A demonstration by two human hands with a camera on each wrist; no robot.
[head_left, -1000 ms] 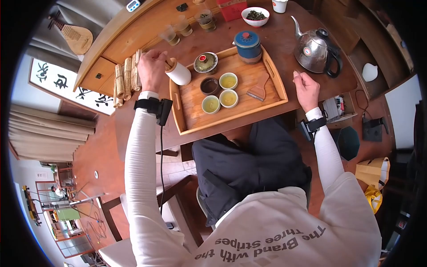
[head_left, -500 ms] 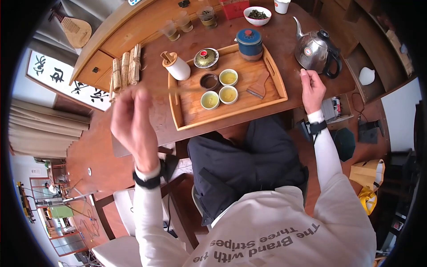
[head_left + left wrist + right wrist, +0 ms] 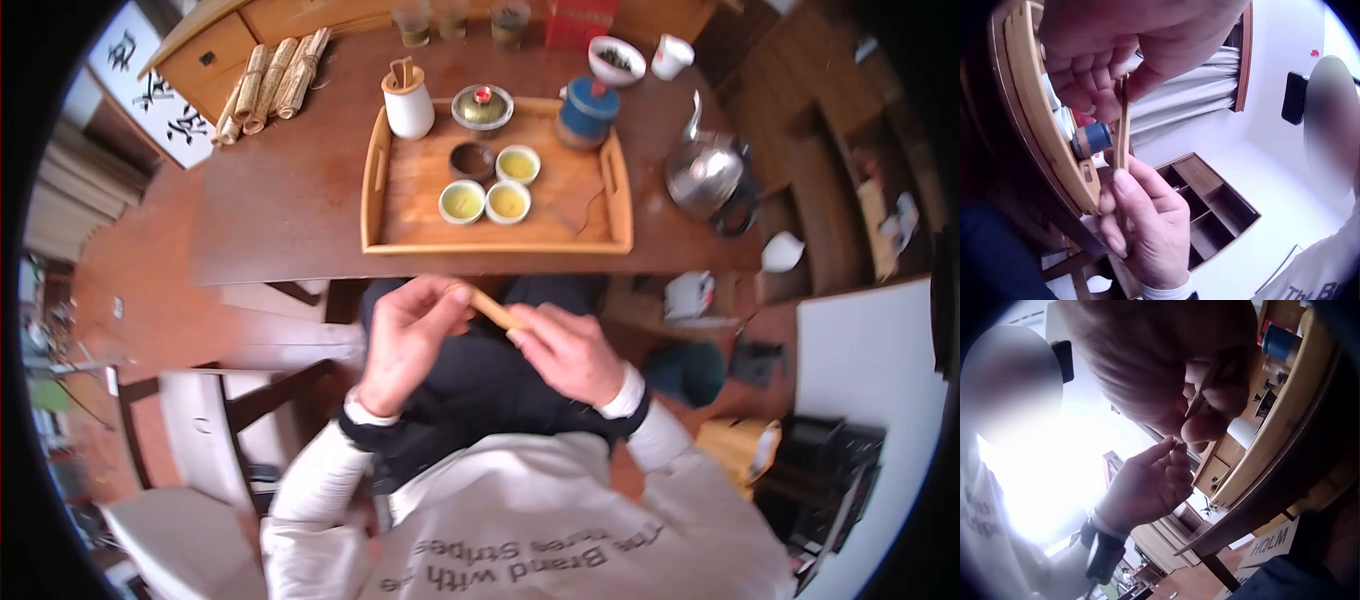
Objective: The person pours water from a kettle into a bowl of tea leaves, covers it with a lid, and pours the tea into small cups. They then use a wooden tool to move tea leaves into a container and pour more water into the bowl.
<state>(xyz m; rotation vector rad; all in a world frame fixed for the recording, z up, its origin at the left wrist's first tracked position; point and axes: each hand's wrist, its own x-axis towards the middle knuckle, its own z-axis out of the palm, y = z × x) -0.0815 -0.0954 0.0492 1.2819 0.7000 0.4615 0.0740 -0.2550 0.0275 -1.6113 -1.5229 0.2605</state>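
The left hand (image 3: 405,335) and right hand (image 3: 568,352) each pinched one end of a slender wooden stick (image 3: 493,308), fingers narrow upon it. The stick was held above the lap (image 3: 475,385), just off the near edge of the table (image 3: 270,210). On the tray (image 3: 490,245), four cups (image 3: 508,203) stood grouped; a white holder (image 3: 408,110) stood at its far left corner and a blue pot (image 3: 587,112) at its far right corner.

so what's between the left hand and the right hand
A slim wooden stick, held by both: the head view shows it spanning the gap from the left hand to the right hand.
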